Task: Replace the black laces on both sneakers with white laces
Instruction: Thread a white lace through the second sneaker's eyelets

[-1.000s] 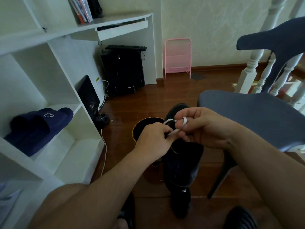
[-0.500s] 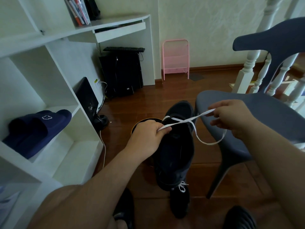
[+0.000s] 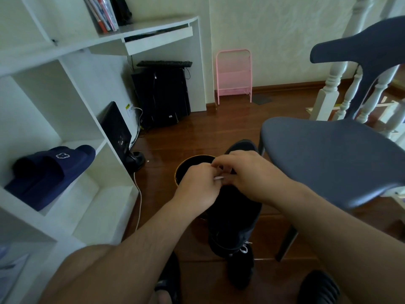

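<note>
A black sneaker (image 3: 233, 213) is held up in front of me, toe pointing away, over the wooden floor. My left hand (image 3: 197, 189) and my right hand (image 3: 247, 172) meet over its upper part, fingers curled. A short piece of white lace (image 3: 218, 177) shows between them, pinched by both hands. Another bit of white lace (image 3: 244, 249) peeks out at the sneaker's near end. A second dark shoe (image 3: 241, 268) stands on the floor right below. The eyelets are hidden under my hands.
A round black bin (image 3: 186, 166) stands on the floor behind my left hand. A grey-blue chair (image 3: 328, 154) is close on the right. White shelving (image 3: 72, 154) with navy slippers (image 3: 50, 170) fills the left. Dark sandals (image 3: 317, 286) are on my feet.
My right hand, which had pulled the white lace out to the right, has come back to the sneaker. Both hands now meet over the shoe with the lace bunched between them.
</note>
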Tool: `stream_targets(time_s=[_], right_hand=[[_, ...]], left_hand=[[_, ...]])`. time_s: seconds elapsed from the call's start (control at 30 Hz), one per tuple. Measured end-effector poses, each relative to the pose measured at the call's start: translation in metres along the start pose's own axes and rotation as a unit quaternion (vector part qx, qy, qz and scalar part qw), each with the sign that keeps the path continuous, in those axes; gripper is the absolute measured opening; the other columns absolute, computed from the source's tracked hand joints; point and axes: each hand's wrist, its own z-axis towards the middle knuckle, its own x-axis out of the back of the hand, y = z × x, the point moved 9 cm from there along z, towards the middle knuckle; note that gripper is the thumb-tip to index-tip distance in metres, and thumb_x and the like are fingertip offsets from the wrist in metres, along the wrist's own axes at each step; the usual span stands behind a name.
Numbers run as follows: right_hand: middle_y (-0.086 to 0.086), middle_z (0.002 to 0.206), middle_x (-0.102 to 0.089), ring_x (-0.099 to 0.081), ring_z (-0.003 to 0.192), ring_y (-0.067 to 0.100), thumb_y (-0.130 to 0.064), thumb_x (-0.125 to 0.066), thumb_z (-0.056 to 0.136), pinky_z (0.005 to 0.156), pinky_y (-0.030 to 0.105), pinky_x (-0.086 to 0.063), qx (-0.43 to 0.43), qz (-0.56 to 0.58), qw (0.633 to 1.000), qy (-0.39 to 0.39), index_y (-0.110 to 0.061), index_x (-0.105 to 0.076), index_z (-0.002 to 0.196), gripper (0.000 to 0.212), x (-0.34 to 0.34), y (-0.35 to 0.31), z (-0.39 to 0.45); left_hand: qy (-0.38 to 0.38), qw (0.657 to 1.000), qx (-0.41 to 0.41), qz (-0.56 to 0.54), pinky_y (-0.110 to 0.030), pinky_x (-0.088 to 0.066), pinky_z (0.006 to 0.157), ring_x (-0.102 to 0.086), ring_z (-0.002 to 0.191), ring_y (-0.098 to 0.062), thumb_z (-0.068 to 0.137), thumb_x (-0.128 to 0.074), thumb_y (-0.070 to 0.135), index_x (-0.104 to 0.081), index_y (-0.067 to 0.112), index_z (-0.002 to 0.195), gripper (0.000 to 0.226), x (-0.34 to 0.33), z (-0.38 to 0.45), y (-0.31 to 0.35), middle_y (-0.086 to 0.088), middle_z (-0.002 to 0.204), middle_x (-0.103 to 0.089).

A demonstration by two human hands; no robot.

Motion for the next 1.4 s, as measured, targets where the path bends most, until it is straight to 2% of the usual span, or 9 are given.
stream_targets(time_s=[0.1,0.37,0.57,0.73,0.83,0.9,1.07,1.2,1.4], right_hand=[[-0.009,0.103,-0.074,-0.066,0.099,0.011,-0.021,-0.068,0.098,0.086,0.023,-0.049,-0.022,-0.032,0.998,0.046,-0.029,-0.079,0.108,0.017,0.017,0.015,0.006],[-0.014,0.092,-0.068,-0.062,0.092,0.009,-0.035,-0.063,0.099,0.081,0.033,-0.054,-0.096,-0.001,0.995,0.011,-0.036,-0.071,0.099,0.008,0.022,0.040,-0.007],[-0.017,0.102,-0.074,-0.063,0.097,0.002,-0.044,-0.064,0.099,0.089,0.031,-0.054,-0.065,-0.015,0.998,-0.012,-0.040,-0.077,0.109,0.017,0.019,0.033,-0.005],[-0.020,0.098,-0.072,-0.065,0.093,0.001,-0.039,-0.066,0.099,0.083,0.025,-0.053,-0.115,0.038,0.990,0.070,-0.037,-0.078,0.104,0.013,0.040,0.052,-0.007],[-0.015,0.088,-0.069,-0.064,0.077,-0.001,-0.034,-0.062,0.102,0.062,0.014,-0.046,-0.139,0.107,0.981,0.087,-0.033,-0.072,0.096,0.012,0.041,0.059,-0.013],[-0.013,0.082,-0.067,-0.060,0.070,-0.009,-0.031,-0.063,0.102,0.054,0.010,-0.043,-0.135,0.130,0.978,0.096,-0.030,-0.071,0.093,0.012,0.038,0.056,-0.015],[-0.015,0.077,-0.067,-0.059,0.070,-0.011,-0.031,-0.070,0.097,0.055,0.007,-0.041,-0.113,0.128,0.980,0.101,-0.030,-0.074,0.086,0.012,0.036,0.041,-0.014],[-0.016,0.083,-0.069,-0.062,0.079,-0.001,-0.035,-0.077,0.091,0.064,0.014,-0.042,-0.109,0.109,0.984,0.088,-0.033,-0.075,0.083,0.008,0.037,0.035,-0.013],[-0.015,0.087,-0.070,-0.063,0.085,0.005,-0.038,-0.075,0.092,0.072,0.022,-0.049,-0.110,0.051,0.985,0.122,-0.029,-0.079,0.085,0.011,0.047,0.033,-0.013]], left_hand=[[0.004,1.000,-0.014,-0.019,-0.031,-0.034,0.066,-0.053,0.076,-0.014,0.109,-0.053,0.040,-0.062,0.026,0.072,0.040,0.001,-0.001,-0.001,0.003,0.081,-0.055],[0.032,0.997,-0.052,-0.049,-0.026,-0.036,0.073,-0.053,0.087,-0.007,0.106,-0.056,0.047,-0.079,0.031,0.109,0.028,0.010,-0.002,0.002,0.010,0.089,-0.058],[0.024,0.997,-0.047,-0.057,-0.017,-0.034,0.072,-0.052,0.087,-0.002,0.107,-0.056,0.042,-0.079,0.033,0.107,0.025,0.010,-0.005,0.004,0.015,0.088,-0.058],[0.045,0.991,0.000,-0.123,-0.028,-0.049,0.096,-0.061,0.111,-0.008,0.104,-0.064,0.024,-0.071,0.035,0.125,0.024,0.017,-0.004,-0.005,0.018,0.112,-0.065],[0.052,0.977,0.052,-0.202,-0.037,-0.057,0.093,-0.066,0.106,-0.014,0.105,-0.064,0.024,-0.055,0.037,0.139,0.038,0.019,-0.006,-0.017,0.014,0.109,-0.066],[0.057,0.964,0.100,-0.240,-0.037,-0.056,0.095,-0.067,0.107,-0.014,0.107,-0.060,0.024,-0.066,0.031,0.132,0.027,0.018,-0.006,-0.026,0.015,0.106,-0.069],[0.079,0.939,0.185,-0.280,-0.049,-0.060,0.093,-0.071,0.099,-0.019,0.104,-0.055,0.038,-0.074,0.035,0.109,0.020,0.018,-0.008,-0.036,0.009,0.101,-0.075],[0.044,0.913,0.198,-0.353,-0.045,-0.063,0.089,-0.073,0.096,-0.023,0.110,-0.051,0.021,-0.074,0.026,0.106,0.024,0.011,-0.009,-0.031,-0.003,0.101,-0.077],[-0.023,0.805,0.288,-0.518,-0.037,-0.063,0.067,-0.075,0.085,-0.030,0.110,-0.051,0.011,-0.077,0.012,0.110,0.026,-0.005,-0.020,-0.028,-0.016,0.099,-0.079]])
